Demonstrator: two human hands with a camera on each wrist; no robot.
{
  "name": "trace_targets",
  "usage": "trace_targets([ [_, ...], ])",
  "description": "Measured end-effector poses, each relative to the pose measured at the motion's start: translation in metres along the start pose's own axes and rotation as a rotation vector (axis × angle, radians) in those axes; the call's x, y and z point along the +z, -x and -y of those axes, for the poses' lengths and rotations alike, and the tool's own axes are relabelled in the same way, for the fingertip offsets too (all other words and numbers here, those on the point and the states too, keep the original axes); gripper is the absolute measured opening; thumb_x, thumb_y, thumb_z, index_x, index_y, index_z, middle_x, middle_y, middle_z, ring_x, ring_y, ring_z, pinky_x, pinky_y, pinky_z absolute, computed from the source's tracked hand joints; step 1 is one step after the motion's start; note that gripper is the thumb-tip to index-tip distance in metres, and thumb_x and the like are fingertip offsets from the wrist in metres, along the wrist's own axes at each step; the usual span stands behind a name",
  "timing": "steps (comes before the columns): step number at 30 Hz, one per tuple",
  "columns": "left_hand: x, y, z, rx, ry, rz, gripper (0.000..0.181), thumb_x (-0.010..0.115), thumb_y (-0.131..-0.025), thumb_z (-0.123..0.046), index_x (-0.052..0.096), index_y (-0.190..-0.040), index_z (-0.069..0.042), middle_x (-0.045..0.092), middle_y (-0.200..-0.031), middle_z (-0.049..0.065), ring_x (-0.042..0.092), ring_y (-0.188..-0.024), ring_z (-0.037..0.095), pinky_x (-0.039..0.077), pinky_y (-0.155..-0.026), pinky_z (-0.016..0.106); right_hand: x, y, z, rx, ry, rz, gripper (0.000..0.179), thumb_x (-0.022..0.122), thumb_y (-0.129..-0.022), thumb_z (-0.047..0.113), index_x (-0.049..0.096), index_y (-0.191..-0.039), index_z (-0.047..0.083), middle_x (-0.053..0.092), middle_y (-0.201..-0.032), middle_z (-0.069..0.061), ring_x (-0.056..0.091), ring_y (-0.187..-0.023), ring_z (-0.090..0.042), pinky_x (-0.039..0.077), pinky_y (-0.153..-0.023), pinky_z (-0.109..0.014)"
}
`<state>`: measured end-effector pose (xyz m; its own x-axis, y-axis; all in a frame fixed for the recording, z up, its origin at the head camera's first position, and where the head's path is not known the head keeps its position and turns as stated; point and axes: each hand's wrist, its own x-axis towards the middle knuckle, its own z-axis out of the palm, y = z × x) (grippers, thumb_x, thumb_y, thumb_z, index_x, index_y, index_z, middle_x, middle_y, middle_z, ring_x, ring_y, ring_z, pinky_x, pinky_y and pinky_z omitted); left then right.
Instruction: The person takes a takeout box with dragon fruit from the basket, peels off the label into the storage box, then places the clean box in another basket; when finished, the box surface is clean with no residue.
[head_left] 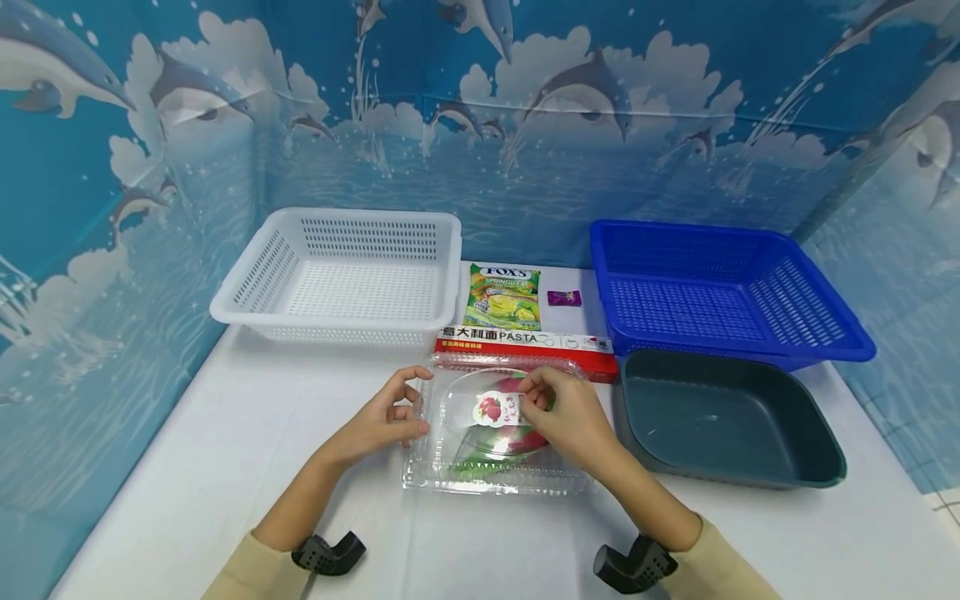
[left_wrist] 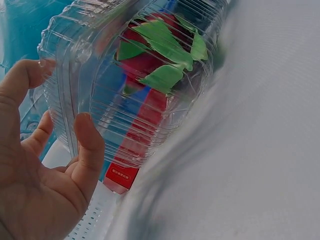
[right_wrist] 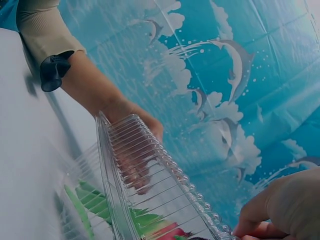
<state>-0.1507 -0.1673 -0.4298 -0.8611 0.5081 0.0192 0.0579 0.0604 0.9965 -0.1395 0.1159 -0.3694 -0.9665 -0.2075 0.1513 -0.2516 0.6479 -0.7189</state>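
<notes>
1. The clear clamshell container [head_left: 442,477] lies on the surface [head_left: 480,550], just below the frame's centre; its thin, ribbed plastic should be light, springy and slippery, and easily dented.
2. Inside, a red-and-green fruit [left_wrist: 162,45] probably supplies most of the weight, firm beneath leafy scales.
3. The left grip [head_left: 382,417] curls thumb and fingers loosely about the container's left edge, a sound place to steady it.
4. The right grip [head_left: 566,412] is narrow, seemingly pinching the right edge of the printed label [head_left: 495,409], which may tear if pulled sharply.
5. Above lie a straight-edged pasta box [head_left: 570,362] and a glossy, crinkled bag [head_left: 502,308].
6. Outward: slotted plastic white basket [head_left: 337,325], upper left; blue basket [head_left: 678,250], upper right; smooth dark tub [head_left: 712,425], right.
</notes>
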Motion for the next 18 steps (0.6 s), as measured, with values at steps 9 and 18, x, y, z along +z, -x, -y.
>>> trace_targets([
  [9, -0.0002, 0.0005, -0.0008, 0.005, 0.005, 0.002, 0.068, 0.071, -0.086, -0.009, 0.031, -0.141, -0.008, 0.039, -0.102, 0.018, 0.05, -0.065, 0.01, 0.048, -0.058, 0.023, -0.0021, 0.0041, 0.0033, -0.011, 0.014, -0.073, 0.009, 0.074, -0.085, 0.005, 0.073, -0.093, 0.006, 0.066, -0.082, -0.001, 0.055, -0.072, -0.017, 0.051, -0.064, -0.024],
  [18, -0.0007, 0.0001, 0.0005, 0.015, 0.009, 0.007, 0.068, 0.071, -0.086, -0.008, 0.03, -0.141, -0.007, 0.038, -0.102, 0.018, 0.05, -0.064, 0.009, 0.048, -0.058, 0.023, -0.0057, 0.0056, 0.0026, -0.05, -0.07, -0.157, 0.01, 0.073, -0.086, 0.004, 0.074, -0.096, 0.003, 0.069, -0.085, -0.003, 0.06, -0.074, -0.016, 0.052, -0.067, -0.021],
])
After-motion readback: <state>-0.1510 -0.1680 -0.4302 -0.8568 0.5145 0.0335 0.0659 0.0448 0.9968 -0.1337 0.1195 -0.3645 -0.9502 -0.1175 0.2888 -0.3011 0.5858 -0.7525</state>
